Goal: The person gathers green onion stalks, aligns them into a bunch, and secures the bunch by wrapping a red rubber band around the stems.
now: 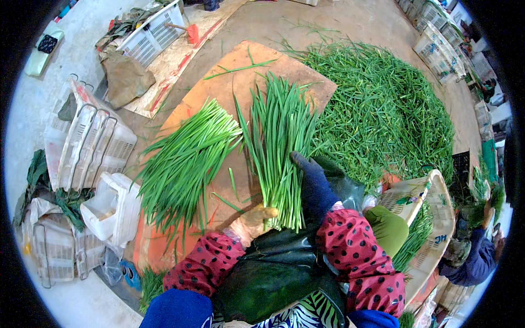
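Note:
A bunch of garlic chives lies in front of me, leaf tips pointing away and pale stem ends toward my lap. My left hand, in a tan glove, is closed at the bunch's lower left, against the stems. In a dark blue glove, my right hand grips the bunch's right side, thumb end over the stems; its other fingers are mostly hidden. A second pile of chives sits to the left, stem ends toward the upper right. Both lie on an orange-brown board with a few loose leaves.
A large heap of loose green leaves spreads on the floor at right. At my right stands a cream plastic crate holding chives. White crates and a white tub are at left. Another person is at the far right.

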A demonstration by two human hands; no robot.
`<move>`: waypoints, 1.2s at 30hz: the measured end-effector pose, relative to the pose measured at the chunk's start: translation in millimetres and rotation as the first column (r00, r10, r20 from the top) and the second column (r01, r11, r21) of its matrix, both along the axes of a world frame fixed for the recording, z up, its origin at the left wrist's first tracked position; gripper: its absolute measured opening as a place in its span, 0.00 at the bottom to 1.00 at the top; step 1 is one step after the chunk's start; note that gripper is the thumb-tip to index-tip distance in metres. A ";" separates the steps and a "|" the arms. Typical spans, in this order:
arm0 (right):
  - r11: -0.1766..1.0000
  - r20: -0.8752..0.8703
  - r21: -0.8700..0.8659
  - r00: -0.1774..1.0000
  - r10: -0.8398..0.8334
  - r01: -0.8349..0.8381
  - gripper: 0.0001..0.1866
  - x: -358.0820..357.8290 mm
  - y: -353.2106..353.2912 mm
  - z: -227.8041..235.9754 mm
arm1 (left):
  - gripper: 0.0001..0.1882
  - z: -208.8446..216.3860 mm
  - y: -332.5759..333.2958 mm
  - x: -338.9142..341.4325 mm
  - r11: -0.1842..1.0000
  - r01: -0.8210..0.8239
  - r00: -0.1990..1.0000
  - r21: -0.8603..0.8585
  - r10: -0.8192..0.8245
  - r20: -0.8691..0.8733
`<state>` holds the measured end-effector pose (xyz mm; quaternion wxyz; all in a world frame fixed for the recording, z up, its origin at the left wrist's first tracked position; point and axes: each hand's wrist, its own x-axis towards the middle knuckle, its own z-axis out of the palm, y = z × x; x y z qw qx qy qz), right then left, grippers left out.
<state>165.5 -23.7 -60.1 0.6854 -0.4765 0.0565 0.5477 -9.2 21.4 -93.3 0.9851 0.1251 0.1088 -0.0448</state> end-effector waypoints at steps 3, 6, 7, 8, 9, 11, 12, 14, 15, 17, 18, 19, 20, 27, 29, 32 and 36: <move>0.985 0.233 -0.088 0.964 -0.127 0.151 0.24 -5.3 12.8 -8.7 | 0.21 10.0 -11.9 16.9 0.997 -0.074 0.977 0.036 0.080 -0.200; 0.977 0.242 -0.014 0.949 -0.203 0.213 0.24 -5.3 14.7 -21.6 | 0.18 19.1 -12.5 21.9 0.994 -0.073 0.927 0.077 0.096 -0.364; 0.973 0.346 -0.114 0.926 -0.152 0.202 0.23 -3.4 14.3 -21.0 | 0.18 25.3 -11.3 24.4 0.996 -0.058 0.909 0.071 0.082 -0.409; 0.987 0.264 -0.063 0.956 -0.126 0.147 0.23 0.3 9.8 -23.7 | 0.17 28.2 -9.0 26.5 0.999 -0.031 0.909 0.012 0.034 -0.415; 0.996 0.178 -0.002 0.980 -0.086 0.087 0.23 2.9 7.4 -25.3 | 0.17 30.1 -4.4 25.8 0.999 -0.014 0.906 -0.043 -0.005 -0.423; 0.999 0.155 0.032 0.987 0.030 -0.036 0.24 4.5 -3.4 -27.0 | 0.17 28.3 -6.1 24.2 0.996 -0.078 0.927 -0.051 0.054 -0.372; 0.992 0.208 0.003 0.970 0.126 -0.130 0.25 -2.4 -4.6 -12.4 | 0.17 25.3 -2.8 19.3 0.994 -0.082 0.925 -0.068 0.050 -0.377; 0.959 0.320 -0.081 0.904 0.284 -0.273 0.27 -11.3 -19.5 20.4 | 0.18 22.1 1.3 14.9 0.992 -0.052 0.931 -0.116 0.006 -0.365; 0.929 0.443 -0.162 0.817 0.370 -0.333 0.24 -14.9 -25.4 25.0 | 0.19 16.5 3.7 13.9 1.000 -0.028 0.916 0.000 0.025 -0.401; 0.885 0.649 -0.259 0.610 0.455 -0.386 0.22 -25.2 -32.0 31.2 | 0.22 10.3 -2.3 11.1 0.996 -0.075 0.961 -0.058 0.057 -0.272; 0.883 0.737 -0.268 0.508 0.446 -0.386 0.23 -27.9 -34.9 31.5 | 0.23 10.6 -4.5 12.3 0.992 -0.087 0.976 -0.090 0.067 -0.209; 0.874 0.690 -0.216 0.565 0.452 -0.436 0.24 -24.3 -35.2 18.2 | 0.27 7.6 -4.1 13.0 0.987 -0.078 0.992 -0.143 0.063 -0.111; 0.874 0.611 -0.163 0.649 0.454 -0.458 0.24 -21.2 -36.4 15.3 | 0.28 7.7 -3.1 14.1 0.986 -0.077 0.994 -0.149 0.064 -0.092; 0.909 0.525 -0.128 0.750 0.401 -0.397 0.27 -21.1 -34.7 22.6 | 0.17 -19.5 -8.6 11.5 0.982 -0.129 0.969 -0.139 0.095 -0.227; 0.908 0.763 -0.335 0.493 0.418 -0.252 0.34 -25.7 -39.2 31.5 | 0.19 0.6 -7.9 17.6 0.964 -0.153 0.987 -0.217 0.139 -0.079; 0.920 0.921 -0.389 0.014 0.390 -0.042 0.46 -43.8 -48.0 50.8 | 0.22 7.5 -12.3 27.1 0.957 -0.257 0.964 0.134 0.263 -0.032; 0.878 0.819 -0.472 -0.328 0.470 0.079 0.46 -59.3 -47.9 18.0 | 0.22 -18.4 -18.2 33.0 0.740 -0.220 0.967 0.636 0.253 0.040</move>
